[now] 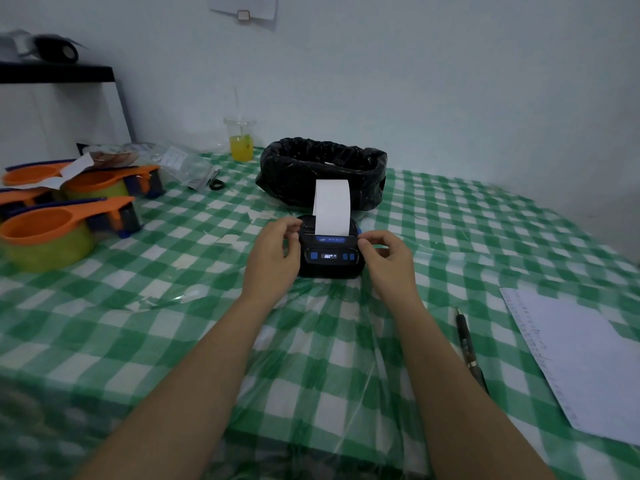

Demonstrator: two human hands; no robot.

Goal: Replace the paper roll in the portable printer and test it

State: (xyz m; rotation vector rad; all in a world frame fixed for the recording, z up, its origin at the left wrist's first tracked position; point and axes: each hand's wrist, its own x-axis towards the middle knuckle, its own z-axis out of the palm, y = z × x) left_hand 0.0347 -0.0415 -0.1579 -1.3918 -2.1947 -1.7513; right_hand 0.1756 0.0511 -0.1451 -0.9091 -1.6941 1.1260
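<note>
Printer mid-tabletop, display lit. My left hand and right hand brace its sides, each grip closed on the casing, probably steadying it. Paper strip rises from the slot; feed seems good.

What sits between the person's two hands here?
In the head view, the portable printer sits between the left hand and right hand, a paper strip rising from it.

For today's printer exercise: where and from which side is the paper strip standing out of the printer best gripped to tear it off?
Probably grip the paper strip by a free side edge just above the printer slot, coming from the side. It stands upright with both edges exposed; the black bag sits close behind.
</note>
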